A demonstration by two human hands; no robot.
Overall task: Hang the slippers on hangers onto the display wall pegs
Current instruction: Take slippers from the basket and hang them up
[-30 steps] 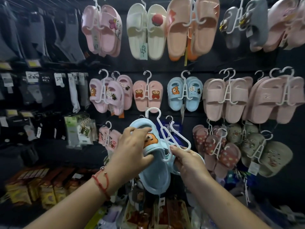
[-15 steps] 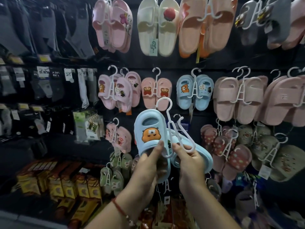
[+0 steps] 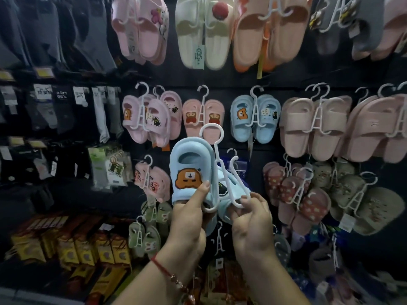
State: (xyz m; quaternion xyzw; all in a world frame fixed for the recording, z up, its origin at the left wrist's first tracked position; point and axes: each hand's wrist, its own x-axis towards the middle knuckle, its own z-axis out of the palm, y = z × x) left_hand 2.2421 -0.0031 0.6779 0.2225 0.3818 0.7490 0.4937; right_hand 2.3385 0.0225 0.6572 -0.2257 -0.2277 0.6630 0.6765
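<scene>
1. Head view: a pair of light blue slippers [image 3: 191, 172] on a white hanger [image 3: 217, 170] is held up in front of the dark display wall [image 3: 293, 73], just below the row of small pairs already hanging there.
2. The left hand [image 3: 189, 219] makes its grip on the left slipper from below: the thumb presses the strap beside the orange bear patch, and the fingers curl behind the sole.
3. The right hand [image 3: 253, 225] pinches the hanger's lower right loop between thumb and fingertips; the second slipper [image 3: 233, 194] sits tilted behind that loop, partly hidden.
4. The hanger's hook stands above both hands, upright and slightly tilted; I cannot tell whether it touches any peg.
5. Both forearms rise from the lower edge, wrists bent upward; a red bracelet [image 3: 164, 269] circles the left wrist.
</scene>
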